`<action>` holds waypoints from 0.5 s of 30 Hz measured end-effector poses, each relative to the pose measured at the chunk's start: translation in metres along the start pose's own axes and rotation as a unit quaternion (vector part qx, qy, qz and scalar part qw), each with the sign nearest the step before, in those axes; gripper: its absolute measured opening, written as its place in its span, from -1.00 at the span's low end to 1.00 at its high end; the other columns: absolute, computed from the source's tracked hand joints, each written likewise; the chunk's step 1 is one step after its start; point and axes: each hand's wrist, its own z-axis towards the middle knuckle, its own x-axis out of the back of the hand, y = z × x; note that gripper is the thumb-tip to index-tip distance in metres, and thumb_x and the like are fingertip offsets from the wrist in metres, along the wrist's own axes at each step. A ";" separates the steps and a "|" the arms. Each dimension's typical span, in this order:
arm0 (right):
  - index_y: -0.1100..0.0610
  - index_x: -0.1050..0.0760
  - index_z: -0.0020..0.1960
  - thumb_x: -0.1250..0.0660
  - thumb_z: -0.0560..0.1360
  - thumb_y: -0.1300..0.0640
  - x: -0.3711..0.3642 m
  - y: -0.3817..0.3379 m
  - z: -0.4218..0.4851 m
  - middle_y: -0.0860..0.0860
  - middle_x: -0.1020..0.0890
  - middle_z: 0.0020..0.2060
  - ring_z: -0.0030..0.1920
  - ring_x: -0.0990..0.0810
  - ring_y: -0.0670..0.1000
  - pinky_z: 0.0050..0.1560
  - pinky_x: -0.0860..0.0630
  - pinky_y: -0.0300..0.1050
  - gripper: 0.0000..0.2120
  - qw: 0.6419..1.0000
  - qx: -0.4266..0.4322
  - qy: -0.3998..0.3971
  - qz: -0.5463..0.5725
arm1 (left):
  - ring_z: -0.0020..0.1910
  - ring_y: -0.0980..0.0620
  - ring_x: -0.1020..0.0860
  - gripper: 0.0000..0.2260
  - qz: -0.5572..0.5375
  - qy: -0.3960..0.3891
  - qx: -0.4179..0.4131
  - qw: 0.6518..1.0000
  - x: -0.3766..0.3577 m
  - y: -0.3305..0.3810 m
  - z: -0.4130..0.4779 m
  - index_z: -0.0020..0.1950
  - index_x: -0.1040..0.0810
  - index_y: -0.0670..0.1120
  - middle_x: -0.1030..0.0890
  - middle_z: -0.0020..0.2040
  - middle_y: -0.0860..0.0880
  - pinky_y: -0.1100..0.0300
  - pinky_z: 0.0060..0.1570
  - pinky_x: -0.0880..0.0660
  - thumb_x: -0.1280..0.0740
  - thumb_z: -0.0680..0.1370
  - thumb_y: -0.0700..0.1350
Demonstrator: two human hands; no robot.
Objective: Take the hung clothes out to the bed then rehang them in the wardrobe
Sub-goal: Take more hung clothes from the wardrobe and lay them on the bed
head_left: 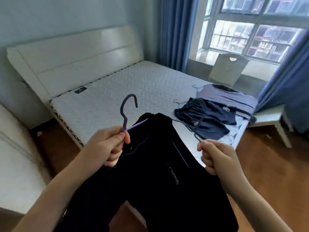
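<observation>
Head view: the left hand point(108, 145) pinches the neck of a purple hanger point(124, 114) between thumb and forefinger, the other fingers curled under against black cloth. The right hand point(215, 158) is closed in a fist round the end of a second, thin dark hanger point(192, 129), and its lower fingers also bunch the cloth. Between the two hands hangs a black garment point(150, 173), its top edge held up near the hangers and its length falling down and toward the camera; a pale stripe and small lettering run along it. The purple hanger's hook stands up and curls over to the right, its arm running rightward into the garment's top. The dark hanger's wire slants up and left from the right fist to the same top edge.

Beyond the hands lies the bed point(117, 91), its quilted mattress bare at the head end. At its right foot corner lie a dark blue garment point(205, 119) and a purple-grey shirt point(225, 96), each with a wire hook showing at its left. A white chair point(225, 69) stands by the window point(250, 30).
</observation>
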 end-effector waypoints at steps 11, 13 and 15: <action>0.20 -0.48 -0.33 -0.16 0.56 0.32 0.175 -0.016 -0.052 -0.03 -0.21 -0.54 -0.56 -0.12 -0.11 -0.53 0.00 -0.33 -0.70 0.980 0.054 0.189 0.035 | -0.62 0.13 -0.13 -0.76 0.048 -0.190 -0.091 0.976 -0.214 0.088 0.056 -0.16 -0.41 -0.24 -0.22 -0.54 0.04 0.39 -0.59 -0.10 -0.05 0.65 -0.29; 0.21 -0.47 -0.32 -0.15 0.56 0.31 0.201 -0.027 -0.066 -0.04 -0.22 -0.55 -0.56 -0.11 -0.11 -0.53 0.02 -0.31 -0.70 0.971 0.070 0.223 0.046 | -0.62 0.13 -0.14 -0.77 0.046 -0.231 -0.111 0.965 -0.252 0.109 0.061 -0.15 -0.42 -0.23 -0.24 -0.56 0.05 0.38 -0.60 -0.10 -0.05 0.65 -0.29; 0.22 -0.46 -0.30 -0.15 0.57 0.30 0.225 -0.039 -0.077 -0.05 -0.22 -0.55 -0.57 -0.11 -0.12 -0.54 0.02 -0.30 -0.72 0.961 0.085 0.259 0.054 | -0.63 0.14 -0.16 -0.77 0.037 -0.271 -0.130 0.953 -0.288 0.126 0.065 -0.15 -0.42 -0.23 -0.25 -0.56 0.05 0.39 -0.61 -0.11 -0.06 0.66 -0.28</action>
